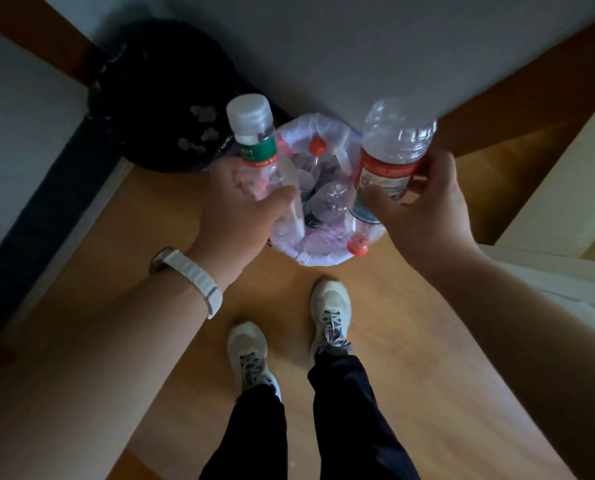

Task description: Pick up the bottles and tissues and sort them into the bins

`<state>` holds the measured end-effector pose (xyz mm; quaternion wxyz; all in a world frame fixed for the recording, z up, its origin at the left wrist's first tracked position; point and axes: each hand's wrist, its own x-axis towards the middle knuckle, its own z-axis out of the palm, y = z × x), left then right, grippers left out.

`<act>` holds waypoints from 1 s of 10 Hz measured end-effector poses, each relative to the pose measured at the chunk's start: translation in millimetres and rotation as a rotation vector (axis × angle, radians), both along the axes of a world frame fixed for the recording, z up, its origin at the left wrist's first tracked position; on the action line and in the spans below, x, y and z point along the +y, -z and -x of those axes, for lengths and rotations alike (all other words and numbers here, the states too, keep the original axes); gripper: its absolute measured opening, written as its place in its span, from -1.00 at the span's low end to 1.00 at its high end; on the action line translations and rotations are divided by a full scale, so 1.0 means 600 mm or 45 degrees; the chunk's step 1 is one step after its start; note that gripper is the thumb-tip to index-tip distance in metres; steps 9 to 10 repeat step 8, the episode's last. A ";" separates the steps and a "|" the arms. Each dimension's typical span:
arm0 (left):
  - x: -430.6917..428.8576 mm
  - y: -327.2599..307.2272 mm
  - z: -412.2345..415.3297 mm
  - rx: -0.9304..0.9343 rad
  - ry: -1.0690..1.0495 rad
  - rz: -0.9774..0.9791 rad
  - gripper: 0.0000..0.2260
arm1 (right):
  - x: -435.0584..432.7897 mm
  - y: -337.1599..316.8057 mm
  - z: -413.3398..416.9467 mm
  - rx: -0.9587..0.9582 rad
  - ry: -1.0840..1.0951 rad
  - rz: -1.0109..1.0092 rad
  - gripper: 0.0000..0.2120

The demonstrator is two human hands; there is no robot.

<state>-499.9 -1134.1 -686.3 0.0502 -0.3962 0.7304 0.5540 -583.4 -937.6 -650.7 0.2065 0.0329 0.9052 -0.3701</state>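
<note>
Standing on a wide wooden floor point(427, 341), a person in white shoes point(329, 306) faces two bins by the wall. The big black bin point(157, 81) sits on the left with bits of white tissue point(204, 114) inside. Just beside it is a smaller bin with a white bag point(320, 259), full of see-through bottles, and two red caps point(317, 146) show there. The left hand point(235, 209), with a white band point(199, 282) on its wrist, curls round the low end of a small bottle point(254, 140) with a white cap and a green and red label. The right hand point(427, 209) curls round a bigger bottle point(393, 147) with a red and white label. Both bottles are held up over the white-bag bin. The label words are too blurry to read.
</note>
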 end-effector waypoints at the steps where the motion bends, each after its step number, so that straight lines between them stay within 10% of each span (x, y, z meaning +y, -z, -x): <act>1: 0.008 0.074 0.028 0.020 -0.013 0.012 -0.48 | 0.008 0.078 0.015 -0.006 0.076 0.028 -0.47; 4: 0.018 0.213 0.043 -0.038 0.242 0.147 -0.52 | 0.022 0.211 0.008 -0.183 0.044 -0.029 -0.44; 10: -0.043 0.048 -0.001 0.100 0.785 0.571 -0.61 | 0.009 0.084 -0.006 -0.030 -0.240 -0.379 -0.46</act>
